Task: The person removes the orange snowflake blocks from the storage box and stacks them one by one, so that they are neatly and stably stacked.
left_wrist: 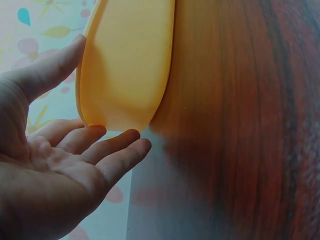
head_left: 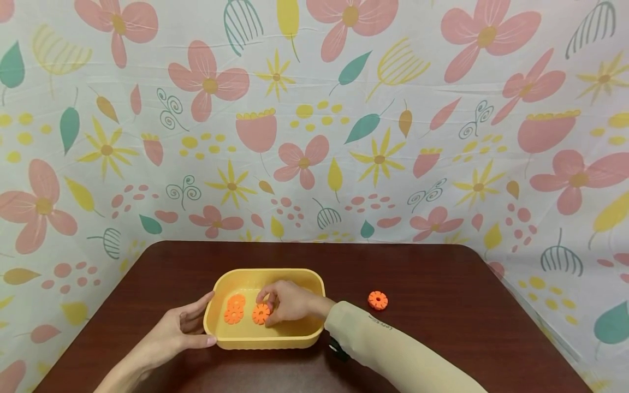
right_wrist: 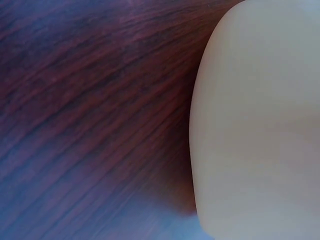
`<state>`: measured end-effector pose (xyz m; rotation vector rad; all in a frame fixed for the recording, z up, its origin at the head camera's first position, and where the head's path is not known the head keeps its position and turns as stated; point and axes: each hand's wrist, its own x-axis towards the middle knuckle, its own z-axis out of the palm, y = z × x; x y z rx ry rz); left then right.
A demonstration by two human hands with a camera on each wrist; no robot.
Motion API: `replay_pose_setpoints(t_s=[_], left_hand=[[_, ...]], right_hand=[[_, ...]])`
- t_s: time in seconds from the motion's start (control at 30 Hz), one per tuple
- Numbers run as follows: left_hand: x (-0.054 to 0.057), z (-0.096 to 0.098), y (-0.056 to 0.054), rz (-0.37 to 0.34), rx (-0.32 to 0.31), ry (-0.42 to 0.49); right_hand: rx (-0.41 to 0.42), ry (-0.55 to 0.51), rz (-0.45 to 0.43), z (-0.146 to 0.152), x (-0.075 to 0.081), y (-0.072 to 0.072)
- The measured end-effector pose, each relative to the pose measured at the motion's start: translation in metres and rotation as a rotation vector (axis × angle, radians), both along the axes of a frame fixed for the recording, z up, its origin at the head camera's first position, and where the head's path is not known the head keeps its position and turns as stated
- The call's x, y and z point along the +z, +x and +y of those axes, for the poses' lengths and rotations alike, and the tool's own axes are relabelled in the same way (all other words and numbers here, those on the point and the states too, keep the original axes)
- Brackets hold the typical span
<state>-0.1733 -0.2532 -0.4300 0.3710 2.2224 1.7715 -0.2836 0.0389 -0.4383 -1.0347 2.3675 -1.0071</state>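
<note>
An oblong yellow plastic tub [head_left: 267, 343] stands on the table, its long side across in front of me. Inside it my right hand [head_left: 294, 301] pinches an orange notched disc [head_left: 261, 314] between thumb and fingers. Just left of that, two more orange discs [head_left: 233, 314] lie partly overlapping on the tub's floor. My left hand [head_left: 169, 333] touches the tub's left end, thumb at the front corner and fingertips further back along the rim. In the left wrist view its fingers [left_wrist: 117, 150] are nearly straight against the tub's end [left_wrist: 127, 85]. The right wrist view leaves the right hand hidden.
Right of the tub, beyond the right forearm, one stack or thick orange disc [head_left: 378, 301] lies on the dark wood table [head_left: 442, 305]. A beige sleeve [head_left: 393, 344] crosses the tub's right end. Behind the table hangs a flower-printed cloth [head_left: 314, 164].
</note>
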Motion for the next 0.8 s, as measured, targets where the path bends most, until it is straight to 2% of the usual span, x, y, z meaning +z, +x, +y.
replay_pose_setpoints(t_s=[0.37, 0.8], left_hand=[[0.000, 0.000, -0.001, -0.012, -0.002, -0.007], [0.002, -0.001, -0.001, -0.008, 0.000, -0.022]], right_hand=[[0.024, -0.003, -0.002, 0.001, 0.001, 0.000], [0.061, -0.113, -0.002, 0.012, 0.013, 0.006]])
